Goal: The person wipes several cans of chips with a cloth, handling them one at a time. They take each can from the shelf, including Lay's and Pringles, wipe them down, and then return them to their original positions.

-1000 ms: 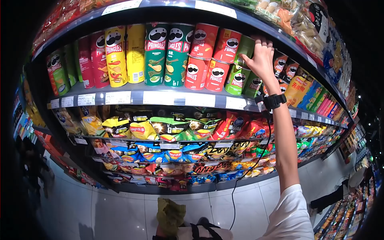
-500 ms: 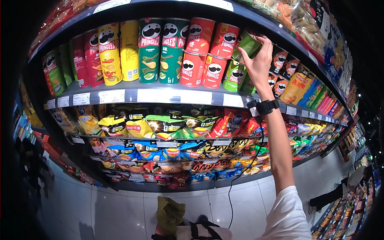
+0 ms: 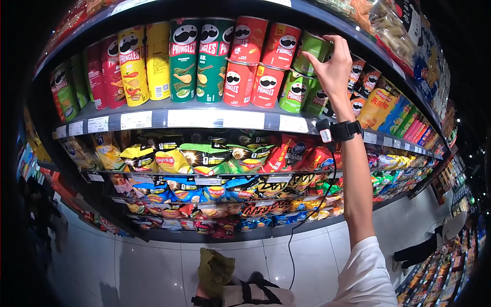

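My right hand [image 3: 335, 66] is at the top shelf, its thumb across the front of a small green can [image 3: 311, 52] and its fingers at the can's top right. That can stands nearly upright on another small green can [image 3: 294, 92]. Just left are stacked small red cans [image 3: 281, 46]. Low in the view, a bit of my left hand [image 3: 202, 292] shows beside an olive-green cloth-like item [image 3: 215, 271]; its fingers are hidden.
Tall green cans [image 3: 184, 61] and yellow cans [image 3: 133, 66] stand farther left. Price labels line the shelf edge [image 3: 163, 118]. Chip bags [image 3: 204, 156] fill lower shelves. A black cable [image 3: 290, 250] hangs from my right wrist. A person [image 3: 434, 240] is at the lower right.
The small green can has gone from tilted to nearly upright on the lower green can. My right hand stays around it, and the shelf appears slightly farther left and higher.
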`<state>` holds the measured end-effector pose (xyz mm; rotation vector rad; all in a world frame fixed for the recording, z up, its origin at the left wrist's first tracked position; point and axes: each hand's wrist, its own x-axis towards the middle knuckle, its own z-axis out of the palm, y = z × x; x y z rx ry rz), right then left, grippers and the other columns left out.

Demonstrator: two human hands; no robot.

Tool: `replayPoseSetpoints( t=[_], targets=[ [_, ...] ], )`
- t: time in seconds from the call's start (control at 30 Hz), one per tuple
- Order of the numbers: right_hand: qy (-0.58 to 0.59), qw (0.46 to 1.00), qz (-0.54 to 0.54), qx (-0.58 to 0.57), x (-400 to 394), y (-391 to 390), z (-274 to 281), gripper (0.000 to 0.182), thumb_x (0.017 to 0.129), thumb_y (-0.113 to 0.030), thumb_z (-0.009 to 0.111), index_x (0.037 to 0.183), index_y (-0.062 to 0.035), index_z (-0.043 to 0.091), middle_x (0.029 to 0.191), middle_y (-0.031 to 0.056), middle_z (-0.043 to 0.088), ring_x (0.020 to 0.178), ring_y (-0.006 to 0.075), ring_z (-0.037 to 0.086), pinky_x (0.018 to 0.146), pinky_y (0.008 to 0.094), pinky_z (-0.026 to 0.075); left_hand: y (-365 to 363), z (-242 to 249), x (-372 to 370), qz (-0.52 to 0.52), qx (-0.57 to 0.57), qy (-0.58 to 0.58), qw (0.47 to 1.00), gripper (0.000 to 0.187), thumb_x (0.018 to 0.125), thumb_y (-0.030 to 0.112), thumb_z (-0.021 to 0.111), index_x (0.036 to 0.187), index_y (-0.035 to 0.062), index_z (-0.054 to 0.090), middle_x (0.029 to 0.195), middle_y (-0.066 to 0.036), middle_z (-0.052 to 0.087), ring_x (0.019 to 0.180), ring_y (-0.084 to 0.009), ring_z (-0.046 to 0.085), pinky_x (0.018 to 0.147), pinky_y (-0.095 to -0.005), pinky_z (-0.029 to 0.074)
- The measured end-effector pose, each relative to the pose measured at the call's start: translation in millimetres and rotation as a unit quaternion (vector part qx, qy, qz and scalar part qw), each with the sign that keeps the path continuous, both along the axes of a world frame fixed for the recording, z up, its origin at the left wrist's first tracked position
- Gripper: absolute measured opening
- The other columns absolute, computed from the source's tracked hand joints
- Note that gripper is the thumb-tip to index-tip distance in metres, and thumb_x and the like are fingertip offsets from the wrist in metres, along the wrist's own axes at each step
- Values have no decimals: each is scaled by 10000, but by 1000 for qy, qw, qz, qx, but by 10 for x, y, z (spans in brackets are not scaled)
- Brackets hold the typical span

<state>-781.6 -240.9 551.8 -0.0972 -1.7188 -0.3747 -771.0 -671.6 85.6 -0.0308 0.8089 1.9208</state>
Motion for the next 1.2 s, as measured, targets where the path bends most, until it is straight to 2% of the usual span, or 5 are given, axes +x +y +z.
replayPoseSetpoints(
  t=[0.3,0.53,0.8,0.97,1.2],
  targets=[
    [-42,996,-42,-70,-15,160,95,511,691,-233,817,1094,1,608,988,204,640,948,374,617,826,411,504,95,231,32,-26,-6,36,999,380,975,516,445,1031,150,527,920,-22,599,783,-161,591,700,-309,519],
    [-46,996,-36,-65,-6,184,112,429,765,-273,752,1078,0,641,979,197,658,932,340,638,835,391,495,109,319,51,-35,6,87,996,548,838,645,581,1069,154,508,924,-18,596,768,-146,577,680,-299,510],
    [-55,981,-98,156,-56,-149,104,332,772,-110,637,1086,-8,601,1070,143,603,1029,303,560,875,393,462,94,280,45,-33,37,88,995,576,827,650,595,1121,162,509,1008,-15,601,839,-158,590,728,-315,514],
    [-86,973,-171,132,-307,-225,105,434,841,-283,626,1132,36,581,1108,173,590,1115,318,503,953,428,382,-9,44,30,-50,29,64,996,565,853,617,589,1178,162,508,1048,-19,604,932,-189,606,829,-352,512],
    [-17,999,7,33,-428,-367,-71,498,777,-197,740,1163,27,517,1195,212,516,1148,382,460,958,462,406,-84,37,30,-26,28,115,993,519,892,587,549,1169,149,516,1063,-39,610,939,-209,611,834,-374,516]
  ],
)
